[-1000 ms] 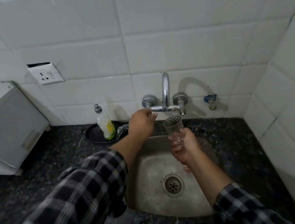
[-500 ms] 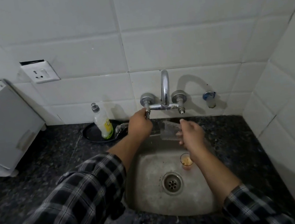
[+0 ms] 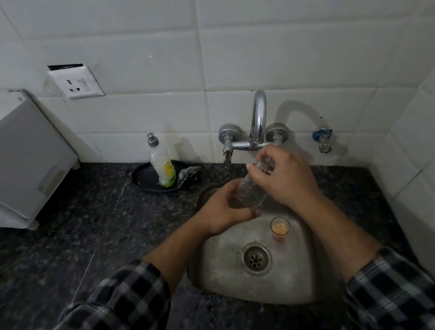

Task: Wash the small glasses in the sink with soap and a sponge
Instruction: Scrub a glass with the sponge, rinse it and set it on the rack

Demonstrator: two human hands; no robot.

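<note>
I see both hands on a clear glass (image 3: pixel 251 195), tilted just right of the frame's centre, above the back of the sink (image 3: pixel 226 272). The left hand (image 3: pixel 224 210) has its fingers curled around the lower end, and the right hand (image 3: pixel 288 180) fingers pinch the upper end. I can't tell what is inside. A second small glass (image 3: pixel 280 229) stands upright in the sink by the drain (image 3: pixel 256 258), with orange residue in it. At upper left, a soap bottle (image 3: pixel 163 167), part full, stands on a black tray (image 3: pixel 144 180) on the table (image 3: pixel 79 226).
</note>
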